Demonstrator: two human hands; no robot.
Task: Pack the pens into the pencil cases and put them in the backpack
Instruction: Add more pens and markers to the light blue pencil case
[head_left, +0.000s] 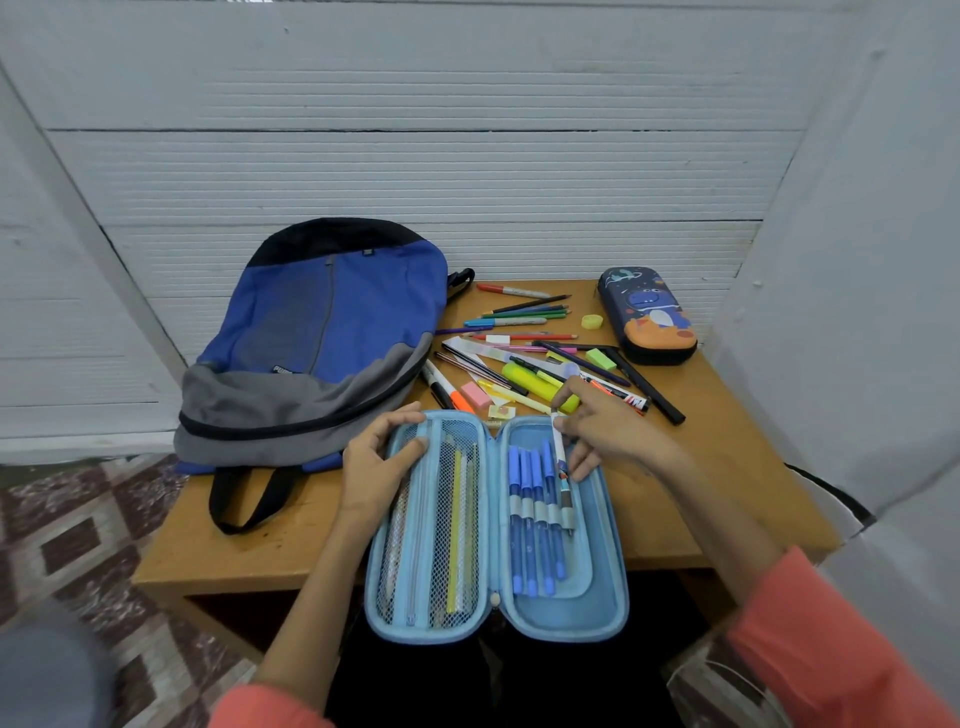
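The left hand (382, 460) grips the open blue pencil case (597, 587) by its mesh side to steady it while the right hand (610, 431) pinches a white pen (560, 460), seemingly threading it into the loops beside the blue pens (527, 512), backpack (322, 332) alongside.

The blue, grey and black backpack (332, 332) is soft, matt woven cloth with black webbing straps (244, 499), and the small orange-brown table (727, 467) is wood with a smooth top of dull sheen. The open light-blue oblong pencil case (602, 597) has a smooth matt lining, a white net mesh pocket (457, 519) and grey elastic loops (540, 512) around translucent blue plastic pens (530, 551) and a glossy white plastic pen (561, 460). The dark-blue cartoon-printed pencil case (649, 317) looks like a moulded shell with a faint satin sheen, and the white wall panels (415, 171) are finely ribbed and matt.
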